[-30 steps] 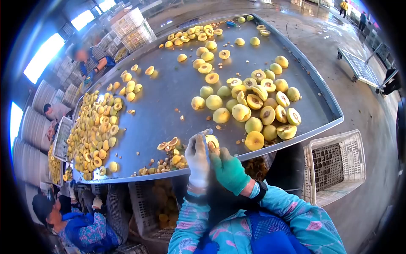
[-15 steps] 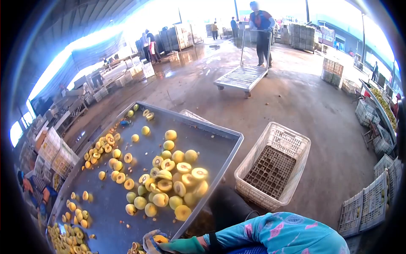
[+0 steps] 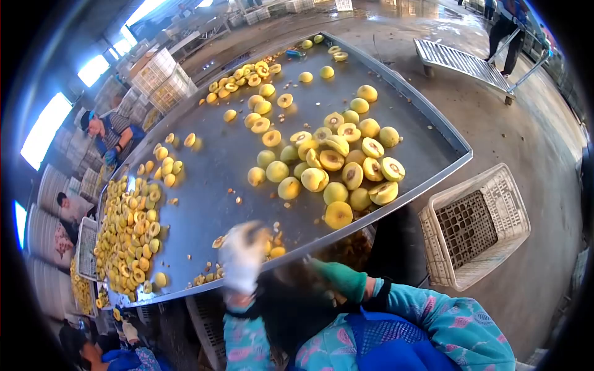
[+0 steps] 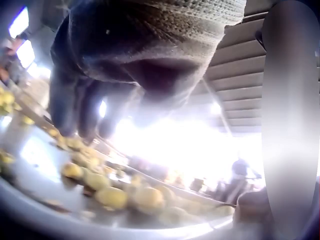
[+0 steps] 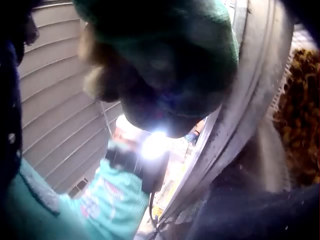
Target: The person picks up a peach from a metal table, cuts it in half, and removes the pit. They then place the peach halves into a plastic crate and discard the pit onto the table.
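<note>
My left hand [image 3: 242, 256], in a white glove, is blurred over the near edge of the metal table [image 3: 204, 216]. In the left wrist view its fingers [image 4: 62, 112] hang downward, spread apart, with nothing visible between them. Small fruit pieces [image 3: 277, 251] lie beside it. My right hand [image 3: 342, 279], in a green glove with bare fingertips, is low at the table's front rim. Its fingers look curled in the right wrist view, but I cannot tell whether they hold anything. Beyond both hands is a heap of yellow stone fruit [image 3: 331, 159], some halved with brown pits showing.
A big pile of fruit halves [image 3: 127, 229] covers the table's left end. To the right, a white plastic crate [image 3: 433, 235] stands on the floor. A flat metal cart [image 3: 461, 65] is farther back with a person at its handle. Other people work along the left.
The hands were together around a piece of fruit and have now parted. The left moved left over the table, the right dropped toward the body. The head view swung right, then back.
</note>
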{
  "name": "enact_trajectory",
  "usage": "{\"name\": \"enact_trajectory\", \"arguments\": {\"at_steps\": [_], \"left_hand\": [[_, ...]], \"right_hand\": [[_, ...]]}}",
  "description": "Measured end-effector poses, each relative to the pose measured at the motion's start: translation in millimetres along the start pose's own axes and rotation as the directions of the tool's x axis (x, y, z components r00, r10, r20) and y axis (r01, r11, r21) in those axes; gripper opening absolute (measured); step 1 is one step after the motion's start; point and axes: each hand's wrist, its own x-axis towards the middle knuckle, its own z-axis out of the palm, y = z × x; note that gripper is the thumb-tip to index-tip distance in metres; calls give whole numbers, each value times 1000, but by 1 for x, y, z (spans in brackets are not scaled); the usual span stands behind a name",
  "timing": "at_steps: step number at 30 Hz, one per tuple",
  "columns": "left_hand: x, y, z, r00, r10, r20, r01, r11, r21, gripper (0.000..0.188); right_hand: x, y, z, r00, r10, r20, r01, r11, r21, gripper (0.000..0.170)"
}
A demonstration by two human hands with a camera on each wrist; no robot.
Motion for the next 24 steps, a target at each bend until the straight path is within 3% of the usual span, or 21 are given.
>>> {"name": "enact_trajectory", "arguments": {"at_steps": [1,2,4,5,6,7,8,9,10,11,12,13,14,15,17,19,21,22,23,24], "left_hand": [[19,17,30,982,87,165,-53,979,-196,27],[33,42,54,942,259,215,-249,966,-73,29],[46,64,109,844,168,510,-228,972,57,48],[50,70,129,731,114,673,-217,974,71,48],[50,63,145,708,176,684,-284,958,48,44],[53,67,148,681,235,693,-351,936,28,40],[54,65,144,687,227,690,-279,960,-38,39],[55,61,134,695,213,686,-201,975,-98,39],[54,61,119,723,115,681,-38,991,-127,41],[49,49,113,810,193,554,15,937,-348,40],[39,40,107,832,61,552,205,890,-407,38],[32,44,88,829,-78,553,381,803,-458,36],[21,41,80,839,-72,539,445,661,-604,30],[9,36,76,841,-96,532,452,664,-595,30],[-7,33,75,862,-156,483,501,411,-762,28],[-17,35,77,888,-163,430,458,401,-793,27],[-26,37,85,913,-288,288,381,356,-853,29],[-30,40,88,920,-333,207,354,478,-804,28],[-33,38,84,925,-317,208,344,470,-813,28],[-35,33,80,993,-117,15,100,776,-623,27]], "right_hand": [[-6,0,-4,997,-65,-37,61,995,-84,44],[-12,2,-9,989,-131,-69,117,979,-169,44],[-20,9,-21,979,-186,-83,175,977,-124,41],[-23,15,-27,968,-233,-90,226,970,-88,38],[-22,23,-35,968,-232,-98,224,971,-87,38],[-19,28,-41,894,-395,-212,372,918,-139,34],[-17,33,-45,783,-539,-309,500,842,-203,30],[-15,34,-50,788,-535,-304,498,845,-196,30],[-17,25,-51,612,-723,-321,524,675,-520,28],[-19,12,-50,415,-877,-244,449,431,-783,26],[-22,0,-44,384,-898,-212,448,382,-808,23],[-18,-9,-39,398,-896,-199,466,384,-797,23],[-13,-14,-33,370,-920,-127,447,296,-844,24],[-8,-15,-27,346,-937,-51,420,203,-885,25],[5,-11,-16,342,-940,3,388,138,-911,26],[9,-7,-8,373,-927,-19,313,146,-939,29],[12,-3,-4,382,-924,-32,312,162,-936,31],[14,1,-3,392,-919,-38,332,180,-926,32],[15,3,-1,393,-919,-43,352,193,-916,33],[14,5,5,411,-908,-79,422,267,-866,36]]}}
